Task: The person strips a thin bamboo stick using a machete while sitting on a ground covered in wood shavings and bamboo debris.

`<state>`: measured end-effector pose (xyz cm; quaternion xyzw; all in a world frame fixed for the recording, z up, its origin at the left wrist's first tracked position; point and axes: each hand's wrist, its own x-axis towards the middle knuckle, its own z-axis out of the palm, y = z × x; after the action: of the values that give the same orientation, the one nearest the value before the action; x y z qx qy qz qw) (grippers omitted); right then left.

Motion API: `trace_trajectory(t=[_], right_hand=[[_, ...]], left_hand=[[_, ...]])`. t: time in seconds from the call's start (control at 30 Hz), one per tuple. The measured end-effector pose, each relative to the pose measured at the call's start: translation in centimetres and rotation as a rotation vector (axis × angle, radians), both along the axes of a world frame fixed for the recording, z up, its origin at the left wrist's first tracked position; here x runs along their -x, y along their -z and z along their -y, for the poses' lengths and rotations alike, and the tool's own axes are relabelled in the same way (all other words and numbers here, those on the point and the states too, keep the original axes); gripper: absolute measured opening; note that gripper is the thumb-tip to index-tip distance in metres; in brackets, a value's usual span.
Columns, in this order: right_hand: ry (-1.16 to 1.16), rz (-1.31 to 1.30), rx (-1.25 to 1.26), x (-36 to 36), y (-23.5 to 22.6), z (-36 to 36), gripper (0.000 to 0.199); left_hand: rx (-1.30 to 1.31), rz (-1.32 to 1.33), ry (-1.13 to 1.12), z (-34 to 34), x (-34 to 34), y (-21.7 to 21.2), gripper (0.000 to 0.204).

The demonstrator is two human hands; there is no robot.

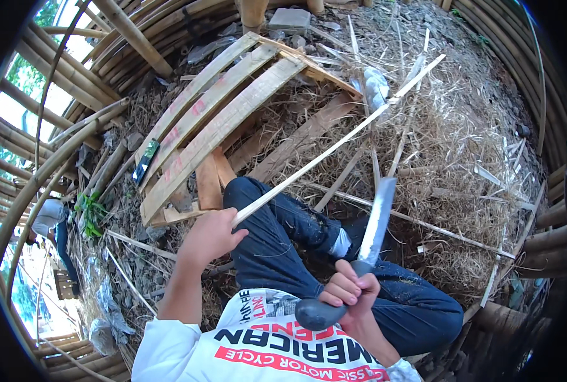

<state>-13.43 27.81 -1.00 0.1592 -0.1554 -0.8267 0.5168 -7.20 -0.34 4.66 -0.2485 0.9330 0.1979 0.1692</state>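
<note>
In my left hand [210, 237] is the near end of a long, pale bamboo strip [322, 156], the fingers closed round it above my knee. The strip slants away to the far right over the shavings. My right hand [353, 290] grips the dark handle of a machete [378, 223] in front of my chest. Its broad blade points up and away, apart from the strip. The handle's rounded butt [318, 314] sticks out below my fingers. I sit with my legs [277, 235] folded in dark trousers.
A slatted wooden pallet [213, 114] stands at the far left, with a small dark packet [146, 159] on its edge. Curly shavings [452, 191] and loose strips cover the ground. Bamboo poles [554, 235] wall the place. Another person [53, 223] is outside at the left.
</note>
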Motion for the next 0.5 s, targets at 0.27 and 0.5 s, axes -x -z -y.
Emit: trace_trajectory(t=[0.27, 0.5], right_hand=[[-0.037, -0.504, -0.079, 2.9, -0.4, 0.0, 0.015], [-0.486, -0.660, -0.809, 1.4, 2.8, 0.5, 0.013]], left_hand=[[0.084, 0.047, -0.022, -5.0, -1.5, 2.8, 0.041], [0.087, 0.020, 0.055, -6.2, -2.4, 4.0, 0.040]])
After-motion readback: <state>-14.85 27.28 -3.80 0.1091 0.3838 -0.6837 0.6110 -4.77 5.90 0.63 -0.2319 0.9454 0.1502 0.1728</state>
